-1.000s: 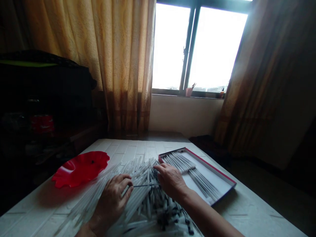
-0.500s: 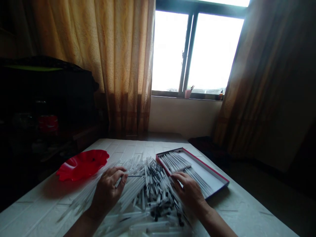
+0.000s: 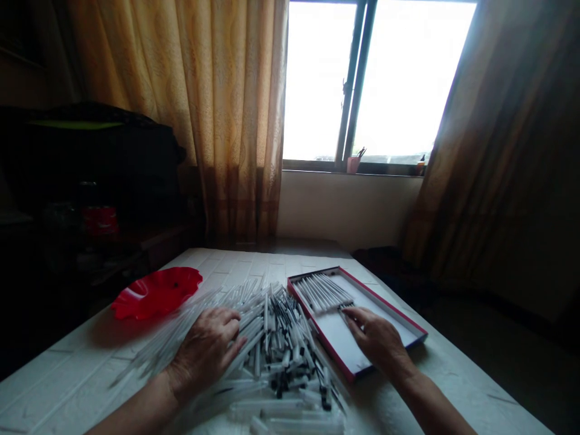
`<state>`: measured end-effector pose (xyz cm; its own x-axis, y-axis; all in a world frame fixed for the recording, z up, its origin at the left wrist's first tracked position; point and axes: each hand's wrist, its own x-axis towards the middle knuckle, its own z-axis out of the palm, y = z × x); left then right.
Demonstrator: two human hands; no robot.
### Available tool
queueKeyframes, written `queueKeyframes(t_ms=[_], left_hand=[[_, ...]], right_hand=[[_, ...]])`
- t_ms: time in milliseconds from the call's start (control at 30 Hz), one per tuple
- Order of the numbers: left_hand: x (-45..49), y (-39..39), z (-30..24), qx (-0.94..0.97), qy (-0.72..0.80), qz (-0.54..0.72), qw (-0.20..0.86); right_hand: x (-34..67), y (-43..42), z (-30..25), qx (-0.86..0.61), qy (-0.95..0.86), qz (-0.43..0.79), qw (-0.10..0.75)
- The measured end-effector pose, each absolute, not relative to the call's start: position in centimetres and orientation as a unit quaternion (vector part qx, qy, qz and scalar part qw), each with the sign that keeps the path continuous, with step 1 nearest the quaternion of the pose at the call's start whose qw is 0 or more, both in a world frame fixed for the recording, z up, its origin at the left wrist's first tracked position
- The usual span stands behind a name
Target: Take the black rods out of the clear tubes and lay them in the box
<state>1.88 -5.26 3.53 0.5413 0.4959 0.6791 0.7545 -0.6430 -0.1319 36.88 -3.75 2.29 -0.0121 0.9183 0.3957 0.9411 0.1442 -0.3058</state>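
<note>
My left hand (image 3: pixel 211 341) is over the left side of a pile of clear pen barrels and thin tubes (image 3: pixel 254 335). Its thumb stands apart from the curled fingers, and I see nothing between them. To the right, my right hand (image 3: pixel 374 335) reaches into a shallow red-edged box lid (image 3: pixel 405 323). Its fingertips are pinched at the near end of a row of slim white pen tubes (image 3: pixel 322 291). Small dark tips show at the fingers, but what they grip is unclear. Dark pen parts (image 3: pixel 290 356) lie mixed in the pile between my hands.
A red wavy-rimmed dish (image 3: pixel 156 296) stands on the left of the white table (image 3: pixel 72 356). Behind the table are a curtain (image 3: pixel 231 121) and a window, with a pink cup of pens (image 3: pixel 353 164) on the sill.
My right hand has moved right, from the lid's near edge into it. The thin tubes seen there are now out of sight. My left hand no longer shows the thin dark rod it pinched.
</note>
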Motion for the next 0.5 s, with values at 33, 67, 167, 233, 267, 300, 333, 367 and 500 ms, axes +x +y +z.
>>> queueKeyframes(t_ms=[33, 67, 167, 233, 267, 300, 333, 367, 500], left_hand=[[2.3, -5.6, 3.6, -0.858, -0.355, -0.308, 0.206], [2.9, -6.0, 3.6, -0.865, -0.340, -0.309, 0.200], [5.1, -6.9, 3.4, -0.886, -0.289, -0.314, 0.182], [6.7, -7.1, 3.2, -0.899, -0.247, -0.321, 0.164], [7.3, -7.0, 3.0, -0.902, -0.231, -0.329, 0.161], [7.7, -6.8, 2.9, -0.901, -0.219, -0.337, 0.162], [8.1, -6.6, 2.7, -0.900, -0.213, -0.342, 0.167], [8.2, -6.3, 2.5, -0.897, -0.211, -0.347, 0.178], [7.8, -5.6, 1.6, -0.878, -0.205, -0.375, 0.214]], right_hand=[[37.4, -3.6, 2.6, -0.664, -0.703, -0.017, 0.254], [37.9, -3.3, 2.9, -0.675, -0.694, -0.012, 0.251], [39.7, -2.1, 4.4, -0.708, -0.661, -0.005, 0.248], [40.6, -1.1, 5.4, -0.725, -0.643, -0.002, 0.245], [40.9, -0.7, 5.7, -0.730, -0.640, 0.001, 0.241], [40.9, -0.4, 5.9, -0.731, -0.640, 0.005, 0.235], [40.7, -0.3, 6.0, -0.731, -0.644, 0.010, 0.225], [40.4, -0.2, 5.9, -0.730, -0.650, 0.013, 0.214], [38.2, -0.6, 4.4, -0.738, -0.657, -0.008, 0.154]])
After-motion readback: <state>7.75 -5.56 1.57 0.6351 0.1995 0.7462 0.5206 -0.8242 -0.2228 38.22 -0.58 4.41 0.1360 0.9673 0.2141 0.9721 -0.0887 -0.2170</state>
